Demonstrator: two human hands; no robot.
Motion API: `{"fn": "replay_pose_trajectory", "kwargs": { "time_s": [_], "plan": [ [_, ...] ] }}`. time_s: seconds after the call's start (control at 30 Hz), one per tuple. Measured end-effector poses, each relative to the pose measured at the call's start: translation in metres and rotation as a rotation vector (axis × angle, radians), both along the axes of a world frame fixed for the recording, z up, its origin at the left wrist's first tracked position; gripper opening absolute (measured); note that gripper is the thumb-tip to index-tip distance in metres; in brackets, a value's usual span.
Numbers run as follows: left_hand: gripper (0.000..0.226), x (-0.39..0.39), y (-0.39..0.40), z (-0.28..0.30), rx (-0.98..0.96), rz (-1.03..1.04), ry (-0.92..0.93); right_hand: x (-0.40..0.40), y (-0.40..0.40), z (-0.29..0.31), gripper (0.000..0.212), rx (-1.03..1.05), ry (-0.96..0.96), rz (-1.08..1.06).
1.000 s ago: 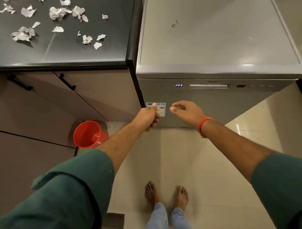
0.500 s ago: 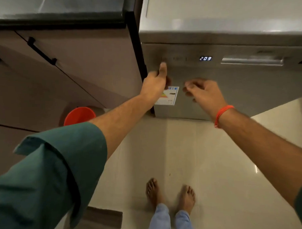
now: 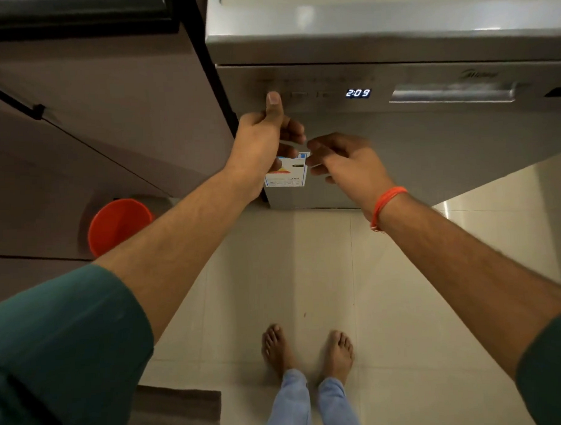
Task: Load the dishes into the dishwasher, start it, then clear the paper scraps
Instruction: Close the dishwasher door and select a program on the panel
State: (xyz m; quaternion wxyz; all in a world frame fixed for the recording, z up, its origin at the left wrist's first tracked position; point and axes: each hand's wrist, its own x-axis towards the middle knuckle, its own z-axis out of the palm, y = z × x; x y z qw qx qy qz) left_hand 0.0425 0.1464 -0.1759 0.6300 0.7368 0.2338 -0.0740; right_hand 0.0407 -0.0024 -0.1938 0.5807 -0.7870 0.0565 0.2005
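tiled floor [image 3: 268, 276]: orange bucket [image 3: 117, 226] beside shut dishwasher [image 3: 429, 150], contents unseen.

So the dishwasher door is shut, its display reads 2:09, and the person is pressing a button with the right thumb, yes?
Not quite: the head view shows the left hand pressing, its thumb on the dishwasher panel. The right hand hovers free.

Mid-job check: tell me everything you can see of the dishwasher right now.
The dishwasher is a freestanding silver-grey unit, metal-looking, standing on the tiled floor right of the cabinet. Its door is closed. The control strip shows a lit display reading 2:09, beside a recessed handle. An energy label is stuck low on the door. The left hand presses its thumb on the panel's left end.
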Motion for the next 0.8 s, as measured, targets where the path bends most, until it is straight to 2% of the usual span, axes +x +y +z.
{"fn": "replay_pose_trajectory", "kwargs": {
  "time_s": [0.13, 0.3, 0.7, 0.8],
  "plan": [
    [0.054, 0.001, 0.009, -0.004, 0.032, 0.012, 0.002, 0.011, -0.002, 0.003, 0.015, 0.006, -0.002, -0.02],
    [0.055, -0.003, 0.004, -0.007, 0.029, 0.122, 0.031, 0.014, 0.001, 0.005, 0.011, -0.013, -0.002, -0.021],
    [0.05, -0.007, -0.008, -0.001, 0.023, 0.133, 0.014, 0.007, 0.001, 0.011, 0.014, -0.01, -0.019, -0.031],
    [0.043, -0.005, -0.011, 0.006, -0.046, 0.157, 0.017, 0.008, 0.001, 0.01, 0.015, -0.017, -0.026, -0.011]
  ]
}}
